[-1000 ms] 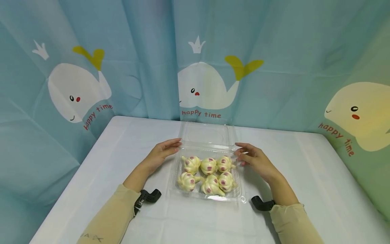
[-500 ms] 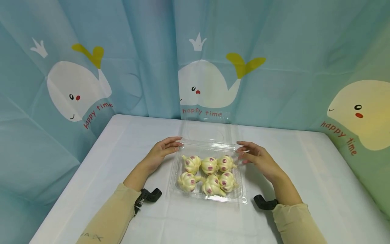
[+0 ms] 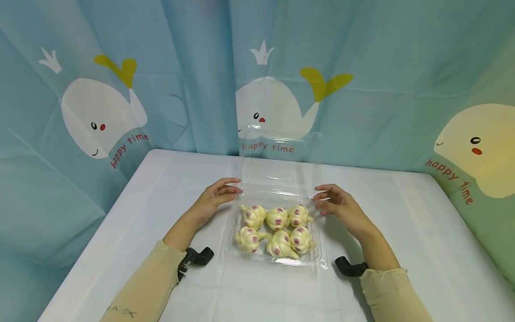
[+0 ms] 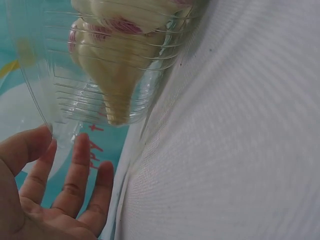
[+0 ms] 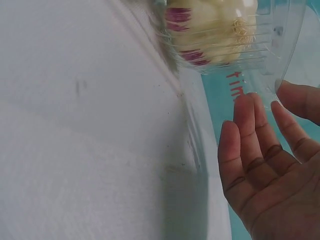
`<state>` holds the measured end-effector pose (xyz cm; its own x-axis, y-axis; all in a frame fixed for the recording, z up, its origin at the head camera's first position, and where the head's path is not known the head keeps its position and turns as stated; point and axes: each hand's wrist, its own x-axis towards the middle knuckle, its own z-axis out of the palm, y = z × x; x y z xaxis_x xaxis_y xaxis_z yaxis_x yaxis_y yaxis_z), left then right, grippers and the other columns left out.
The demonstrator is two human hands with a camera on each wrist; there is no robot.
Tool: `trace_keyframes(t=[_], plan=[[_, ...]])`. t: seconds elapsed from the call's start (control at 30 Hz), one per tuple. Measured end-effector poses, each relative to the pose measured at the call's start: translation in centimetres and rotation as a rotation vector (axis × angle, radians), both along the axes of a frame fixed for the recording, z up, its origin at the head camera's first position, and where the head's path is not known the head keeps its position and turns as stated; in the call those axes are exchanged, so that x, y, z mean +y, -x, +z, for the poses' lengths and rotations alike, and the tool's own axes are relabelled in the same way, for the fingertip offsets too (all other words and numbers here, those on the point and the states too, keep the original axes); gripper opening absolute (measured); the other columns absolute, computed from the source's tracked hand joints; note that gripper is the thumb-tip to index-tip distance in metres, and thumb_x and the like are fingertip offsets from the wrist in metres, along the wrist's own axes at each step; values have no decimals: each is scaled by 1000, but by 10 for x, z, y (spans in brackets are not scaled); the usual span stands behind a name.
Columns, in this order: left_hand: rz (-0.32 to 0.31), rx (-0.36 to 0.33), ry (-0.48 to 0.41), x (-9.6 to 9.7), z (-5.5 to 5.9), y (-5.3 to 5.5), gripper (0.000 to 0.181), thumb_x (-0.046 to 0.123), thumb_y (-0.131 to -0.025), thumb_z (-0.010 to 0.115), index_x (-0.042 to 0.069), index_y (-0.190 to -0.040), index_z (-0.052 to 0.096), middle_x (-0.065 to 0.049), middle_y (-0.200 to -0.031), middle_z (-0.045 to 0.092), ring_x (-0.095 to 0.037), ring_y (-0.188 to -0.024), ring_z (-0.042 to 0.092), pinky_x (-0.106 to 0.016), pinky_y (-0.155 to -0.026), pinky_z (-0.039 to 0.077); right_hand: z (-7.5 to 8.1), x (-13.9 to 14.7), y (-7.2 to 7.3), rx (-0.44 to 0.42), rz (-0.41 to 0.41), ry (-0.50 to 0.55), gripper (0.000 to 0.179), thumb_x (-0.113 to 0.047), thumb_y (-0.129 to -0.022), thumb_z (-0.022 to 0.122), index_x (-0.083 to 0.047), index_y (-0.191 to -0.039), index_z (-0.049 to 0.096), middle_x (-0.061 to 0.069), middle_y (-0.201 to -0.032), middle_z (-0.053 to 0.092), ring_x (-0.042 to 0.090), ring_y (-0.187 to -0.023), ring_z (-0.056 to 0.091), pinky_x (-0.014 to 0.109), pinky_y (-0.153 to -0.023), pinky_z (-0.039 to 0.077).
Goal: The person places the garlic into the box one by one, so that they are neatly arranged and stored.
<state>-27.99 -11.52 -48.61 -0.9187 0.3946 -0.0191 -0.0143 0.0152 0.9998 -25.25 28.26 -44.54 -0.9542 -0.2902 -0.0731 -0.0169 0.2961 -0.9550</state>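
Observation:
Several garlic bulbs [image 3: 280,244], pale with purple patches, lie in two rows in a clear plastic clamshell box [image 3: 249,256]. The box's hinged lid [image 3: 281,174] is raised at the back. My left hand [image 3: 209,200] is at the box's back left corner, fingers loosely extended, fingertips at the hinge edge. Opposite it, my right hand [image 3: 342,206] has its relaxed fingertips at the back right corner. In each wrist view a thumb tip meets the clear rim, with the other fingers spread; a garlic bulb [image 4: 112,65] shows through the ribbed wall. Whether the fingertips press the lid is hard to tell.
A white cloth covers the table [image 3: 257,293]. Behind it hangs a blue-green curtain [image 3: 201,80] printed with whales. Each wrist carries a black strap with a black mount [image 3: 201,257].
The lid has swung up from lying back behind the box to standing more upright. My right hand moved very slightly right, while my left hand stayed nearly still. The garlic bulbs remain in place.

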Motion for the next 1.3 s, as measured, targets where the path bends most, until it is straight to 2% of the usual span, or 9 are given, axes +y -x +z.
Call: trace_keyframes(t=[0.33, 0.7, 0.9, 1.03, 1.2, 1.3], plan=[[0, 6, 3, 0, 1, -1, 47, 13, -103, 63, 6, -148, 51, -20, -137, 64, -29, -130, 59, -48, -117, 40, -3, 0, 1, -8, -4, 25, 41, -10, -104, 62, 3, -139, 46, 3, -120, 62, 10, -98, 68, 28, -82, 59], [-16, 14, 20, 0, 1, 0, 40, 13, -105, 61, 7, -144, 52, -21, -136, 64, -35, -132, 57, -51, -119, 38, -6, -1, 1, -28, 22, 38, 38, -11, -104, 62, 4, -135, 45, 9, -123, 62, 16, -101, 69, 32, -83, 60], [-15, 31, 28, 1, 3, -2, 36, 13, -105, 60, 5, -139, 52, -25, -136, 64, -36, -132, 57, -44, -115, 40, -6, -1, 2, -13, 39, 29, 30, -11, -104, 62, -1, -130, 50, 10, -122, 63, 18, -102, 69, 34, -83, 60], [-15, 47, 33, 1, 3, -4, 33, 13, -105, 60, 4, -136, 53, -25, -136, 64, -33, -132, 57, -41, -114, 41, -7, -1, 3, -8, 36, 29, 29, -10, -104, 61, 2, -129, 51, 9, -120, 63, 16, -101, 69, 33, -83, 60], [-13, 58, 45, 1, 2, -4, 35, 13, -105, 61, 4, -138, 53, -20, -135, 66, -21, -128, 61, -37, -114, 41, -8, 0, 2, -11, 24, 13, 33, -10, -105, 58, 8, -132, 52, 1, -116, 68, 12, -99, 68, 31, -83, 59], [-8, 47, 55, 2, 2, -4, 36, 12, -105, 60, 6, -140, 53, -15, -136, 65, -20, -125, 61, -34, -108, 44, -8, 1, 0, -18, 9, 2, 34, -14, -105, 61, 4, -133, 54, -3, -114, 70, 12, -98, 67, 32, -83, 58]])
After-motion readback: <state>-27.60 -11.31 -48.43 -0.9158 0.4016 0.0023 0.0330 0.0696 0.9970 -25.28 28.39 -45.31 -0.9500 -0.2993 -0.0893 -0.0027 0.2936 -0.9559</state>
